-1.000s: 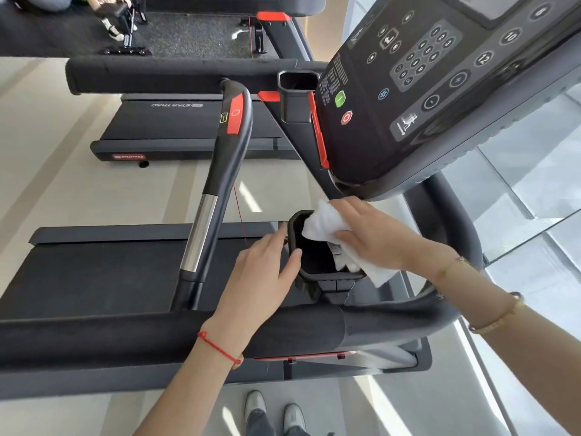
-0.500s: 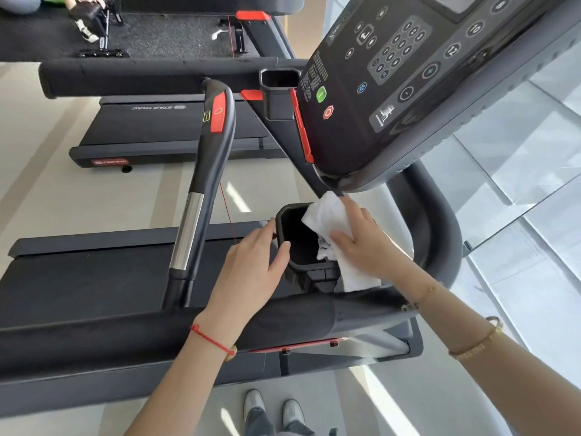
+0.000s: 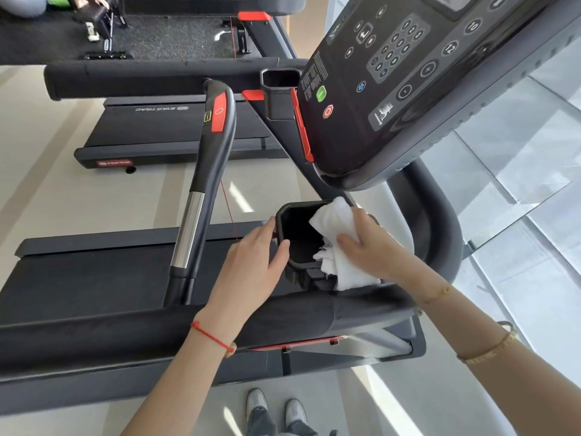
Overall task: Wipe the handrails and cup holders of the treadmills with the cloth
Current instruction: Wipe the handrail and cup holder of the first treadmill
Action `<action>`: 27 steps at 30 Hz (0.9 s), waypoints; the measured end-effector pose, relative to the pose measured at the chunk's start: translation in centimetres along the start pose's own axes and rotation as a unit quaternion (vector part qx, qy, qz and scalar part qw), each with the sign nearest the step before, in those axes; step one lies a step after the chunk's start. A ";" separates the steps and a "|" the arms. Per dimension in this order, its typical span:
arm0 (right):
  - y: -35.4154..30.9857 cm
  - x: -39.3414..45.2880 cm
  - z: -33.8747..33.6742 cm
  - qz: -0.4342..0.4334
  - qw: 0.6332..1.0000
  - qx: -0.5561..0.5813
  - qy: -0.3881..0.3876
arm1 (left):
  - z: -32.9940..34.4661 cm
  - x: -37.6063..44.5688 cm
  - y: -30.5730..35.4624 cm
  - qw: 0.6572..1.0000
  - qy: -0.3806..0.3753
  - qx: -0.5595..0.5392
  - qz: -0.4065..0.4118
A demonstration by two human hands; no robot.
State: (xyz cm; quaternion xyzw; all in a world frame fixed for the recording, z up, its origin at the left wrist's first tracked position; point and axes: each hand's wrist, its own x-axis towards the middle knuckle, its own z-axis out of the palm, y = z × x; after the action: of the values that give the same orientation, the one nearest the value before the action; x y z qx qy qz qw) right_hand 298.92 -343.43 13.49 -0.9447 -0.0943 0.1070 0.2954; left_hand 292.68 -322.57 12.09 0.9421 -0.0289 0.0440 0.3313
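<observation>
A black cup holder [image 3: 290,229] hangs below the treadmill console, just past the near padded handrail [image 3: 125,333]. My left hand [image 3: 254,269] grips the holder's left wall, thumb on the rim and fingers round the outside. My right hand [image 3: 374,247] holds a white cloth [image 3: 333,220] against the holder's right rim, part of the cloth draped over the outside. A second cup holder [image 3: 279,89] sits on the console's far side. A curved handle [image 3: 215,146] with a red panel and a chrome section rises to the left.
The dark console [image 3: 408,89] with its buttons overhangs the cup holder. A curved black bar [image 3: 440,221] wraps round on the right. A second treadmill [image 3: 176,133] stands beyond on the pale floor. A glass floor edge runs at right. My shoes [image 3: 276,410] show below.
The cloth and my right hand have shifted slightly along the holder's right rim. My left hand keeps its hold on the left wall. The view has drifted a little.
</observation>
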 end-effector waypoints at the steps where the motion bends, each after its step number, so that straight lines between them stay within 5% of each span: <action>1: 0.3 -0.4 -0.5 0.005 1.000 0.005 -0.005 | 0.0 0.0 0.0 1.000 0.000 -0.003 0.000; 4: 0.9 -2.1 -2.1 -0.008 0.999 0.047 -0.020 | 0.0 0.0 -0.1 1.000 0.006 -0.008 0.004; 11: 0.2 -5.1 -4.3 -0.186 0.980 -0.001 -0.067 | 0.2 0.1 -0.3 1.000 0.012 -0.021 0.013; 15: -1.3 -4.3 -2.6 -0.265 0.947 -0.131 -0.129 | 0.2 0.1 -0.4 0.999 0.010 -0.029 0.014; 27: -0.1 -4.2 -2.9 -0.307 0.931 -0.168 -0.098 | 0.0 0.0 -0.6 0.999 -0.003 -0.038 0.000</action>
State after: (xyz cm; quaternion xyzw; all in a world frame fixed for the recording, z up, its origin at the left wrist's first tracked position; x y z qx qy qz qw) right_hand 295.59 -345.93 16.54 -0.8901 -0.4252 0.0858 0.1400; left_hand 292.75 -322.12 11.74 0.9288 -0.0312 0.0401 0.3670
